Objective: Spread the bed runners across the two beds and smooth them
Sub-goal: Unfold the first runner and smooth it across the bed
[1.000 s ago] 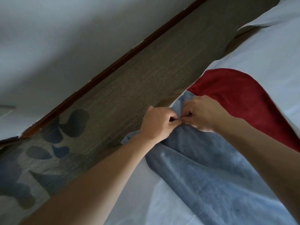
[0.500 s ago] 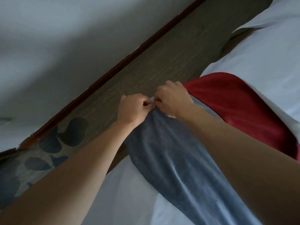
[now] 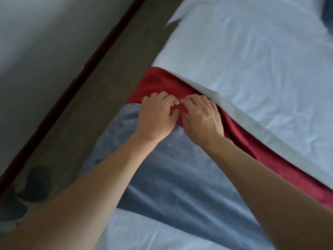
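Both my hands sit side by side at the bed's edge, right where the blue runner [image 3: 173, 177] meets the red runner [image 3: 158, 83]. My left hand [image 3: 155, 118] rests palm down with its fingers loosely spread and bent, the tips on the red cloth and the heel on the blue; my right hand [image 3: 201, 118] lies just beside it in the same way, fingertips nearly touching those of the left. Whether either thumb is pinching a fold underneath I cannot tell (the palms hide it). The blue runner lies across the white sheet [image 3: 252, 60] toward me, its near end draping over the bed's side above the carpet [image 3: 100, 87]. The red runner runs alongside it, farther from me, with a flap of white sheet overlapping its far edge. The carpet shows dark leaf shapes [image 3: 36, 183] at the lower left, and a dark skirting strip [image 3: 86, 69] borders the pale wall [image 3: 45, 33]. No label or writing is readable on either cloth.
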A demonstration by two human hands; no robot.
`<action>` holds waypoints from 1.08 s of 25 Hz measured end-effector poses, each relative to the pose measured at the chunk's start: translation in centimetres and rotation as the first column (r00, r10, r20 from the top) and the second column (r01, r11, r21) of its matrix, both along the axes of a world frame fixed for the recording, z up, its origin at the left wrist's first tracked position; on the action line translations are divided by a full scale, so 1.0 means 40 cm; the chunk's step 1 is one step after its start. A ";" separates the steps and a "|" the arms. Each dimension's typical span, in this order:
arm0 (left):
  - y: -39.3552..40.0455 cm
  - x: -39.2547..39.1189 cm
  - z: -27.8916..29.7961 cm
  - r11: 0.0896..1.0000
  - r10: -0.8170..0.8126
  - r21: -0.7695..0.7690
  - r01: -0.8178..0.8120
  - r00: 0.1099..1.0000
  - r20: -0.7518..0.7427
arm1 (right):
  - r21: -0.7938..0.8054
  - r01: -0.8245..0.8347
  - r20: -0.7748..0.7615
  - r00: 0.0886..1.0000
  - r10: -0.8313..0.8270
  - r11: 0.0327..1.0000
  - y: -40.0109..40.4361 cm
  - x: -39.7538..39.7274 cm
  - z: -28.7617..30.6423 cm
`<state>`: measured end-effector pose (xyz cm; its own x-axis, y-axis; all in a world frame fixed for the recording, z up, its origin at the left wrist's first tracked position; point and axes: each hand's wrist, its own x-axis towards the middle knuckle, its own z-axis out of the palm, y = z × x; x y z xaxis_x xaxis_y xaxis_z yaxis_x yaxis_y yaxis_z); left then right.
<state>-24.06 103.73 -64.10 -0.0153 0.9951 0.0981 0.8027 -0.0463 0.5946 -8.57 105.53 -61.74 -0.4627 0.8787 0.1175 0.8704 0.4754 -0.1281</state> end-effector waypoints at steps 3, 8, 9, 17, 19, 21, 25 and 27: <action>-0.019 0.220 0.058 0.964 -0.213 0.141 0.225 0.973 -0.093 | 0.065 0.183 0.000 0.983 -0.184 0.981 -0.069 0.238 0.053; -0.057 0.548 0.079 0.870 -0.393 0.223 0.440 0.892 -0.224 | 0.083 0.419 0.053 0.904 -0.424 0.904 -0.245 0.652 0.068; -0.064 0.603 0.083 0.865 -0.410 0.201 0.460 0.879 -0.244 | 0.071 0.449 0.065 0.889 -0.453 0.891 -0.273 0.718 0.065; -0.110 0.885 0.040 0.850 -0.432 0.066 0.523 0.762 -0.483 | 0.028 0.506 0.080 0.859 -0.506 0.862 -0.328 1.059 -0.002; -0.104 0.916 0.020 0.857 -0.425 0.022 0.514 0.732 -0.533 | 0.037 0.471 0.118 0.873 -0.472 0.881 -0.320 1.101 -0.038; -0.093 0.934 0.005 0.859 -0.406 0.029 0.511 0.715 -0.569 | 0.077 0.443 0.125 0.885 -0.449 0.893 -0.307 1.134 -0.070; -0.057 0.955 0.002 0.838 -0.371 0.090 0.538 0.683 -0.629 | 0.172 0.399 0.082 0.905 -0.417 0.901 -0.276 1.171 -0.102; -0.041 0.965 0.001 0.829 -0.382 0.078 0.554 0.662 -0.645 | 0.196 0.375 0.072 0.916 -0.395 0.906 -0.265 1.178 -0.111</action>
